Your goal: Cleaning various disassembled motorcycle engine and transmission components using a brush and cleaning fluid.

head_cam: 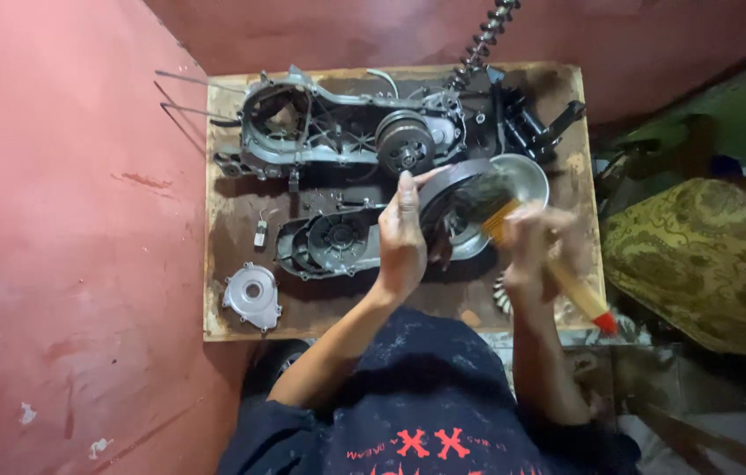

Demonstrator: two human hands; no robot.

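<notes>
Resting on edge over the wooden desk, a round metal drum is steadied by the left hand, whose grip is closed on its rim. A paintbrush is clenched in the right hand, blurred, with its bristles laid against the drum. An engine case is seen behind, and a small cover near the front edge.

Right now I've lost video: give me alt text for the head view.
Over a wooden board, the left hand holds a round metal part on edge while the right hand works a paintbrush against it. An open engine case and a dark cover lie behind.
</notes>
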